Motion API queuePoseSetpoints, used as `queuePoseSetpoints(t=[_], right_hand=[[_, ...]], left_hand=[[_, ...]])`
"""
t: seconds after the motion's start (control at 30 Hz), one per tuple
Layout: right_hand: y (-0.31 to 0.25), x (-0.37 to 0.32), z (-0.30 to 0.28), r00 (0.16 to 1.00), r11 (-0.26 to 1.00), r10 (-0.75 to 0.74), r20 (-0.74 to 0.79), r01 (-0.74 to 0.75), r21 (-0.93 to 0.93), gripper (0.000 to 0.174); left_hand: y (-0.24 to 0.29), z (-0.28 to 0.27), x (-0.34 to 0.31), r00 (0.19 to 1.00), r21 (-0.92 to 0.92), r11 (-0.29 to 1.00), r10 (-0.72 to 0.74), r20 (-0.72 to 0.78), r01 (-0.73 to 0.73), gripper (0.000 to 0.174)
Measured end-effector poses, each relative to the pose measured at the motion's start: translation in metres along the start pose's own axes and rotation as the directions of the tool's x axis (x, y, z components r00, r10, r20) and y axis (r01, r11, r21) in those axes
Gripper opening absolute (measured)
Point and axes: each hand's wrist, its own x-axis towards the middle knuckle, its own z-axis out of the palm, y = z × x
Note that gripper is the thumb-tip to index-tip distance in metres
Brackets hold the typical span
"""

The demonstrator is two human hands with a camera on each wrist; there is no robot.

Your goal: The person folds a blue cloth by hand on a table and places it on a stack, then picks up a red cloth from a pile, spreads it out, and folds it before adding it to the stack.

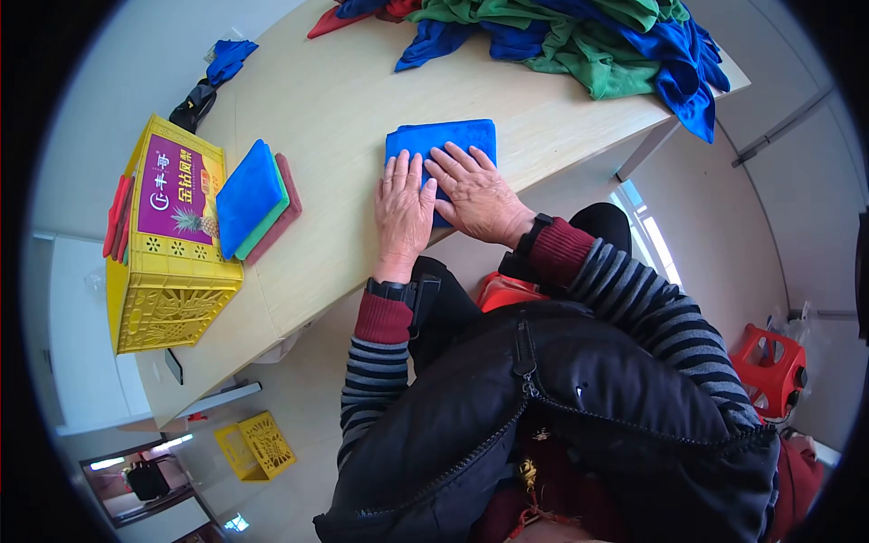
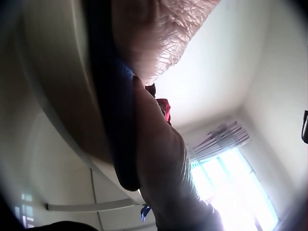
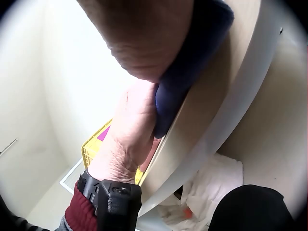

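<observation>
A folded blue cloth lies near the table's front edge in the head view. The left hand rests flat on its left part, fingers straight and pointing away from the body. Beside it the right hand presses on the right part, fingers spread, its thumb side close to the left hand. In the left wrist view the cloth shows as a dark band under both palms. The right wrist view shows the cloth under the right hand, with the left hand beyond.
At the left stands a yellow crate, with blue, green and red folded cloths leaning on it and red cloth over its far side. A pile of green and blue cloths lies at the table's back right. A phone lies at the left corner.
</observation>
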Motion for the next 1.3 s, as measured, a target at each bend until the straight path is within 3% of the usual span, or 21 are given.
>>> queuePoseSetpoints(t=[0.17, 0.33, 0.43, 0.73, 0.87, 1.13, 1.23, 1.3], right_hand=[[0.002, 0.004, -0.007, 0.999, 1.0, 0.002, 0.054, -0.002, 0.004, 0.062], [0.017, 0.02, -0.02, 0.993, 0.997, 0.068, 0.095, -0.072, 0.039, 0.06], [0.028, 0.027, -0.006, 0.998, 0.996, 0.056, -0.006, -0.056, -0.063, 0.06], [0.034, 0.021, 0.011, 0.997, 0.997, 0.066, -0.038, -0.068, -0.037, 0.061], [0.035, 0.024, 0.004, 0.998, 0.995, 0.057, 0.006, -0.056, -0.079, 0.06], [0.044, 0.046, -0.01, 0.963, 0.979, -0.195, 0.185, 0.202, -0.02, 0.06], [0.041, 0.051, -0.015, 0.937, 0.989, -0.119, 0.33, 0.14, -0.042, 0.063], [0.032, 0.045, -0.01, 0.96, 0.997, -0.061, 0.272, 0.074, -0.038, 0.062]], left_hand=[[0.003, -0.008, 0.005, 0.996, 0.078, 0.997, -0.035, 0.081, 0.028, 0.057], [0.003, -0.012, 0.026, 0.999, 0.041, 0.999, 0.018, 0.047, -0.02, 0.063], [0.002, 0.001, 0.041, 0.991, 0.039, 0.998, 0.038, 0.132, -0.044, 0.069], [-0.001, 0.011, 0.039, 0.987, 0.079, 0.996, 0.017, 0.159, -0.03, 0.07], [0.001, 0.011, 0.037, 0.992, 0.048, 0.999, 0.009, 0.125, -0.015, 0.075], [0.021, 0.004, 0.01, 0.98, 0.101, 0.978, -0.191, 0.06, 0.184, 0.076], [0.024, 0.003, 0.005, 0.977, 0.073, 0.975, -0.213, 0.031, 0.21, 0.077], [0.024, 0.0, 0.003, 0.974, 0.066, 0.972, -0.226, 0.028, 0.224, 0.077]])
